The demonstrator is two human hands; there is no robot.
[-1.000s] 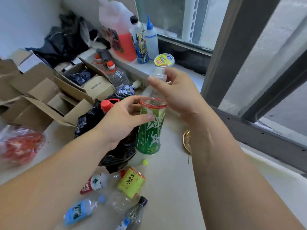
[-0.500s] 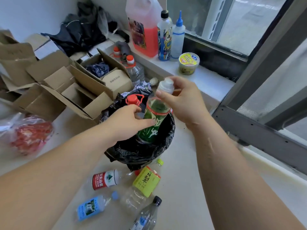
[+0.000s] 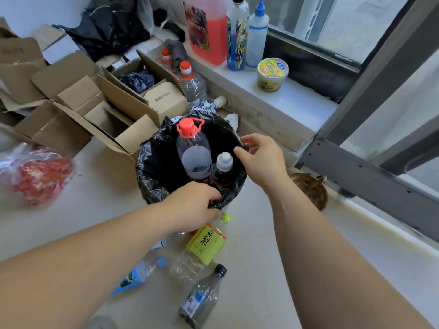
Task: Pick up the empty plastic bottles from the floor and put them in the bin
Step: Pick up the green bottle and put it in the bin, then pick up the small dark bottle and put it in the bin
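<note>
The bin [image 3: 152, 167], lined with a black bag, stands on the floor in the middle. Inside it a large clear bottle with a red cap [image 3: 193, 150] stands upright, and a white-capped bottle [image 3: 223, 167] stands beside it. My right hand [image 3: 261, 160] hovers at the bin's right rim, fingers apart and empty. My left hand [image 3: 194, 205] curls over the near rim and grips the bag's edge. In front of the bin, a yellow-label bottle [image 3: 206, 243], a blue-label bottle [image 3: 137, 274] and a dark-capped clear bottle [image 3: 202, 298] lie on the floor.
Open cardboard boxes [image 3: 99, 108] crowd the floor left of the bin. A red-filled plastic bag [image 3: 40, 174] lies at far left. A window ledge [image 3: 297, 103] holds a pink jug, bottles and a tub. A brown round object [image 3: 311, 188] sits on the floor at right.
The green-label, white-capped bottle left my right hand and now stands inside the bin. My left hand dropped from the bottle to the bag's near rim.
</note>
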